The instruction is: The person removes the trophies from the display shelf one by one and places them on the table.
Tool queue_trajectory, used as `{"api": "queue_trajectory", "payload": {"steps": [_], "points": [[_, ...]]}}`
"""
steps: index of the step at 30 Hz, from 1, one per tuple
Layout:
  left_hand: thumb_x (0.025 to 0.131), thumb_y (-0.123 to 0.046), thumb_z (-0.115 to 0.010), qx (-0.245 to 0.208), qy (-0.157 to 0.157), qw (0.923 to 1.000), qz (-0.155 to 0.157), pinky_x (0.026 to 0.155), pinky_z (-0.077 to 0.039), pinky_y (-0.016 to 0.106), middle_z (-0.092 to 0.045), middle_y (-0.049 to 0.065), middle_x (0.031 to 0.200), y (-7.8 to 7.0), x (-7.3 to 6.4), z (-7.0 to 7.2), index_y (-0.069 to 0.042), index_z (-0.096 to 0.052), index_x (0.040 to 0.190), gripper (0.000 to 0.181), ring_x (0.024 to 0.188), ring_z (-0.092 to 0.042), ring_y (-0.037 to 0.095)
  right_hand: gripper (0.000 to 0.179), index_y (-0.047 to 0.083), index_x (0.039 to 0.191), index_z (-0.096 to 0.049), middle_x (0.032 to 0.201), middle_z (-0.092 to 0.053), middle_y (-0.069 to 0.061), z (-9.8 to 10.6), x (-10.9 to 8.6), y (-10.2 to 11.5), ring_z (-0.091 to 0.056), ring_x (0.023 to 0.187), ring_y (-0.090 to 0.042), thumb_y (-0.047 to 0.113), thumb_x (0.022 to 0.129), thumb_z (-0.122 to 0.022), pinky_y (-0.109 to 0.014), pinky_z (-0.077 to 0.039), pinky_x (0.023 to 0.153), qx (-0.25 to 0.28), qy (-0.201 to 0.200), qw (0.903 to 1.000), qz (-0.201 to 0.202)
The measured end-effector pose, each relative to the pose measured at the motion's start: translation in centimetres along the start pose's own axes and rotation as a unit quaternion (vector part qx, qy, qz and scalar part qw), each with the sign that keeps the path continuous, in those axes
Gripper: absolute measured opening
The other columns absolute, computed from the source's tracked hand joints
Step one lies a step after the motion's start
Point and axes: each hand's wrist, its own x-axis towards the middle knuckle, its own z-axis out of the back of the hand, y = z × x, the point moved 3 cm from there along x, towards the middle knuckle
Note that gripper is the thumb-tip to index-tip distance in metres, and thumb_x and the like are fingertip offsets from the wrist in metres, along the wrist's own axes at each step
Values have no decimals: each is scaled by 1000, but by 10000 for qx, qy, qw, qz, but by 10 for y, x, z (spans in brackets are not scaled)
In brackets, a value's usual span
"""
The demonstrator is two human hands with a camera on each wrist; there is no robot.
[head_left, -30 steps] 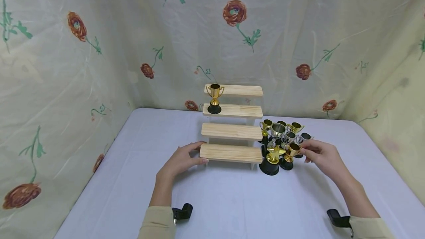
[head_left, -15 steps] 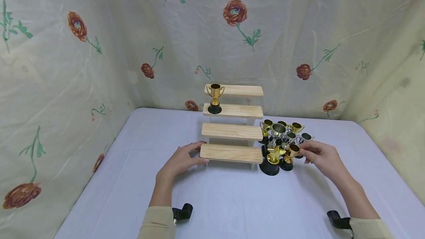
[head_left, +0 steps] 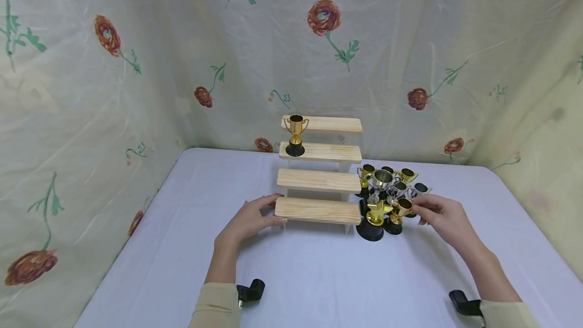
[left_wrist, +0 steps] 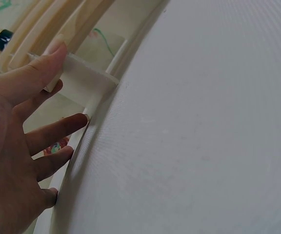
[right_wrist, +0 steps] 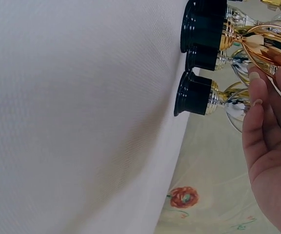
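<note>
A stepped display stand (head_left: 319,180) with pale wooden shelves stands mid-table. My left hand (head_left: 248,221) holds the left end of its lowest shelf. In the left wrist view the thumb (left_wrist: 50,66) lies against the board, and the other fingers spread below. A gold trophy cup (head_left: 296,126) is upright at the left of the second shelf from the top. To the right of the stand, several trophies cluster on the cloth. With thumb and fingertips, my right hand (head_left: 442,214) pinches a handle of the copper-gold trophy cup (right_wrist: 267,44), whose black base is at the table.
Packed close around that cup are a gold star trophy (head_left: 377,214), a larger silver cup (head_left: 381,178) and more small gold and silver cups. White cloth covers the table (head_left: 309,282). A flowered curtain (head_left: 373,54) hangs behind and at both sides.
</note>
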Motion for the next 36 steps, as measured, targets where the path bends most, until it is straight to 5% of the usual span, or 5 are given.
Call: {"api": "queue_trajectory", "payload": {"steps": [18,36], "points": [[77,-57,-77,-33,0,10000,40,126,-3,59,-59,-7,142,0,-1,0,-36,-55,141,70,144,-43,18,28,0,121,-65,106,-72,-24,0,-1,0,-67,70,-14,15,98,-63,-31,-58,61,77,70,9999,-68],[77,-57,-77,-34,-7,10000,71,126,-3,58,-58,-7,143,-1,-2,1,-36,-54,141,71,144,-42,18,29,9,120,-66,105,-73,-14,19,-2,13,-68,71,-9,27,98,-63,-22,-54,61,-141,-455,9988,148]]}}
